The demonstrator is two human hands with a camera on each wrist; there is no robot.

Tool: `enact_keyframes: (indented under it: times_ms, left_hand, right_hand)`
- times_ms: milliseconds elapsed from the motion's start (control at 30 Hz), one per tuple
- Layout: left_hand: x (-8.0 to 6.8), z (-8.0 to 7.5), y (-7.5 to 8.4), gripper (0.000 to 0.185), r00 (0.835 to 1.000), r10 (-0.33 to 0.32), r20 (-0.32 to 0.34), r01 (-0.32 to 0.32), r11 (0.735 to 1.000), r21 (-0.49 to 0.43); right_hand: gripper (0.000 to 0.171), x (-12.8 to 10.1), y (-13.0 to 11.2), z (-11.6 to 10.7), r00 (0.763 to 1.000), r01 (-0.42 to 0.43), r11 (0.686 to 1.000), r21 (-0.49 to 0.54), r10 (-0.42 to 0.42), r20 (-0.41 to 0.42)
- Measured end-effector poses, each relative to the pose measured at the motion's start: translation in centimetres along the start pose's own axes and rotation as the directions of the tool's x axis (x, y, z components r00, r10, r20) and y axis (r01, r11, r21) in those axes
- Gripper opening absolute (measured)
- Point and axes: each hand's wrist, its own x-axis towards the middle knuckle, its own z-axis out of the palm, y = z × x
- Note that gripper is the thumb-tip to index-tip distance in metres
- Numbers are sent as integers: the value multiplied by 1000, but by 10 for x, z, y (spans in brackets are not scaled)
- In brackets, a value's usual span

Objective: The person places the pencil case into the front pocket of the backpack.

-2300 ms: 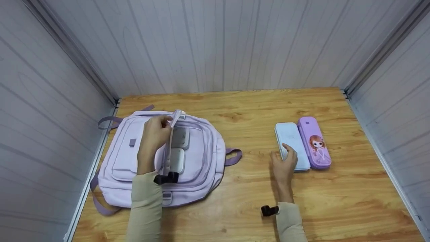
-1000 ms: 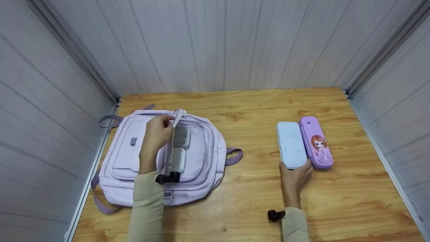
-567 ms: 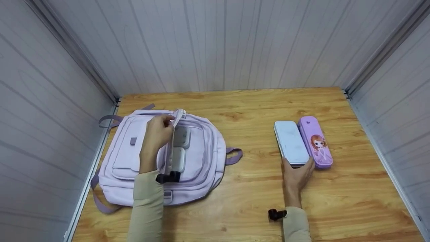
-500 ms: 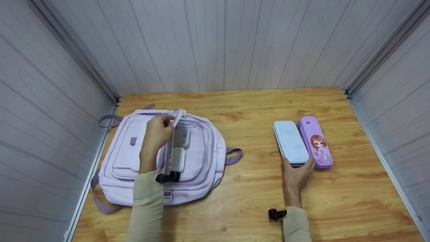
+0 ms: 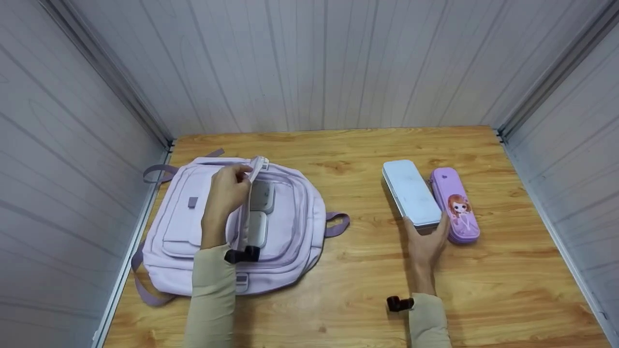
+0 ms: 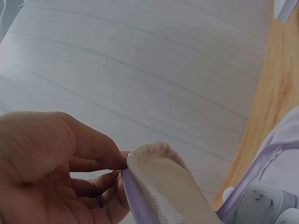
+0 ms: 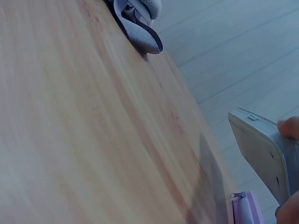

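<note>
On the head view I have the left hand (image 5: pixel 227 191) at the lilac backpack (image 5: pixel 181 223), which lies on the left part of the tabletop (image 5: pixel 348 275). Its thumb and fingers pinch the edge of the opened flap (image 6: pixel 170 186), lifting it. Two pale, rounded boxes (image 5: pixel 262 196) sit side by side in the open compartment, partly covered by that flap.

My right hand (image 5: pixel 425 244) grips the light blue case (image 5: pixel 412 193) by its near end, thumb on one side and fingers on the other. The right wrist view shows me the case raised off the tabletop, with a shadow below. Just to its right, the purple case (image 5: pixel 454 205) lies on the tabletop, a cartoon girl on its cover and a small zipper pull (image 7: pixel 237 195) at one corner.

The backpack's carry loop (image 5: pixel 337 224) points toward the light blue case, the two well apart. I see beige sleeves (image 5: pixel 428 321) on both arms and pale panelled walls (image 5: pixel 309 63) around three sides.
</note>
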Motion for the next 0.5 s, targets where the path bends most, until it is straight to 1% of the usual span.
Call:
enact_keyframes:
  times_ms: [133,367,500]
  left_hand:
    - [0,-1,1,33,1000,-2,0,2,1000,-1]
    - [1,0,0,33,1000,-9,-1,9,1000,11]
    - [1,0,0,33,1000,-15,0,15,1000,14]
  right_hand:
    - [93,1,-5,1,1000,20,999,50,-20,4]
    - [91,1,-16,2,999,29,987,155,-34,33]
    - [91,-2,-26,3,998,34,982,186,-44,51]
